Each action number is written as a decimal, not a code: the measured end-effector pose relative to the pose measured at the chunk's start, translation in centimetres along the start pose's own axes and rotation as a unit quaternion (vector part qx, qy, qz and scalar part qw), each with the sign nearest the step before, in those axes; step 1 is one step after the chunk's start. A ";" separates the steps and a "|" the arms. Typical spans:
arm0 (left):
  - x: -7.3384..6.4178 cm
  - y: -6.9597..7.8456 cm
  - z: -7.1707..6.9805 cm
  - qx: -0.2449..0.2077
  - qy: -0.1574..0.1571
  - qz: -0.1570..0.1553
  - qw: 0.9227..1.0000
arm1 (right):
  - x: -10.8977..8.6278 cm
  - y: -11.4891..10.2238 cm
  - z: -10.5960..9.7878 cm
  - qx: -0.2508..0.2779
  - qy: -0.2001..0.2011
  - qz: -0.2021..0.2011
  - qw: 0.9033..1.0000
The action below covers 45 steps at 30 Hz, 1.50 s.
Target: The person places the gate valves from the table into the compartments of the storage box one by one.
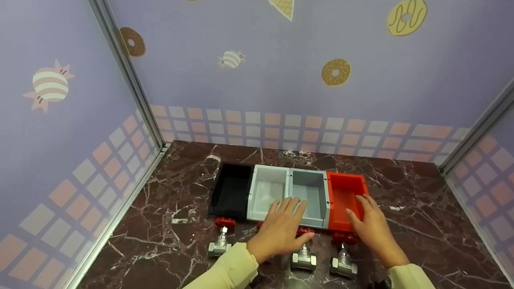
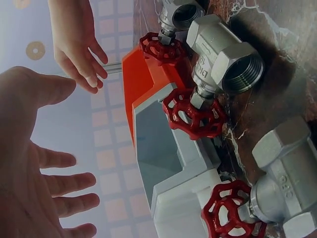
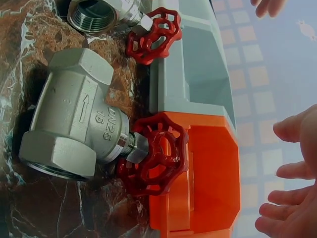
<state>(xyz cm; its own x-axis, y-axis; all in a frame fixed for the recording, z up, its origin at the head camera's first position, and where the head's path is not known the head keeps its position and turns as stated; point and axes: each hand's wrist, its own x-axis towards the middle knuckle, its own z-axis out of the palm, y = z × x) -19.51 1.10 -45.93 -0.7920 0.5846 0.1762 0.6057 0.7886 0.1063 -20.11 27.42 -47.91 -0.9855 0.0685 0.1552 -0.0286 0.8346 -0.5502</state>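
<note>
My left hand (image 1: 279, 230) is held above the white bin's front edge and a valve behind it, fingers spread and touching nothing I can make out. My right hand (image 1: 373, 228) hovers by the red bin's (image 1: 347, 175) right side, fingers apart, palm free in the right wrist view. Several silver valves with red handwheels lie in a row before the bins: one at the left (image 1: 220, 245), one near the grey bin (image 1: 304, 259), one before the red bin (image 3: 74, 114). Part of another valve (image 2: 285, 173) is hidden by my left hand in the head view.
Joined side by side are a black bin (image 1: 231, 192), a white bin (image 1: 271, 167), the grey bin (image 1: 308, 171) and the red one. They stand on a dark marbled table (image 1: 168, 237). Patterned lilac panels (image 1: 281, 92) enclose the back and sides.
</note>
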 end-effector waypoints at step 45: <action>1.4 4.0 3.4 -0.008 -0.050 0.057 0.997 | 1.6 3.3 0.8 0.067 0.043 0.045 0.996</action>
<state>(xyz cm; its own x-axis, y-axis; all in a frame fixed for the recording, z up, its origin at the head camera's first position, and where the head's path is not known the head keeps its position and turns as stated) -18.44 5.74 -48.57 -0.7214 0.6867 0.0900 0.6925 0.7135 0.1068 -21.93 29.85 -50.17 -0.9672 0.1909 0.1677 0.0309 0.7435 -0.6680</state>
